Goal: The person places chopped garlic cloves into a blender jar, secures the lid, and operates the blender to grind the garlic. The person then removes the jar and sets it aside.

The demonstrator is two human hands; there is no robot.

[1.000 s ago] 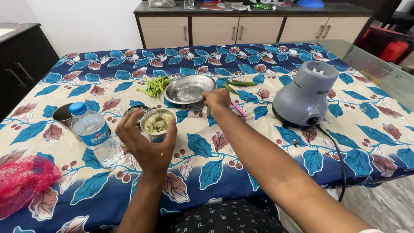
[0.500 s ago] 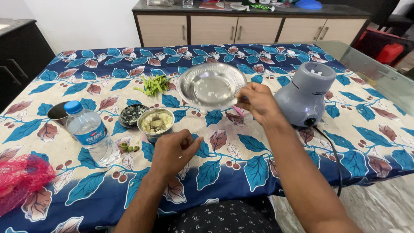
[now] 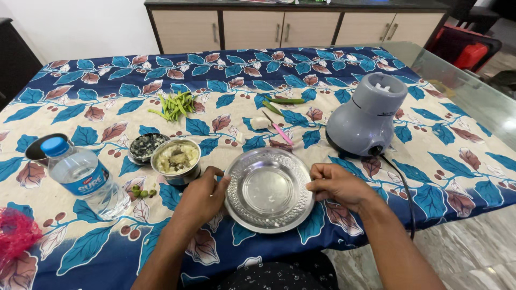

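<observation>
A round steel plate lies on the leaf-patterned tablecloth near the table's front edge, directly before me. My left hand touches its left rim with curled fingers. My right hand grips its right rim between thumb and fingers. Just left of my left hand stands a steel bowl of pale mashed food. Beside that bowl is a smaller dish of dark contents.
A grey mixer base with a black cord stands at right. A water bottle, a steel tumbler, green beans, green chillies, a pink-handled knife and a red net bag lie around. Cabinets stand behind.
My right hand carried the steel plate from the table's middle toward me and set it down at the front edge. My left hand moved onto its left rim.
</observation>
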